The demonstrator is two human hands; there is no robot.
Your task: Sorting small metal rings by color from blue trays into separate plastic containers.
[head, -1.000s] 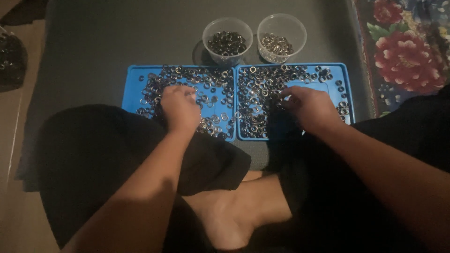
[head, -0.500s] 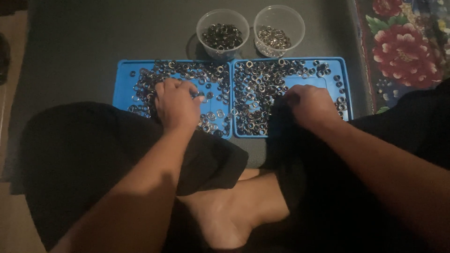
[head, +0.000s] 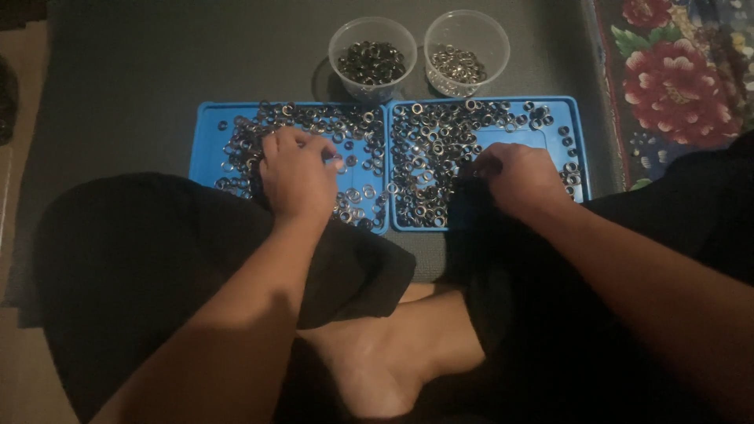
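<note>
head view: both hands' grip unclear, left hand (head: pixel 294 177) and right hand (head: pixel 514 179) on rings (head: pixel 428 169).

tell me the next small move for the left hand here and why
Probably pinch one ring from the loose rings under the left hand on the left blue tray. Its fingers already rest curled among them, and the two clear cups behind hold sorted rings.

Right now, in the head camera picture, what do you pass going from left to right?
Left blue tray → left hand → left cup → right cup → right hand → flowered cloth.
</note>
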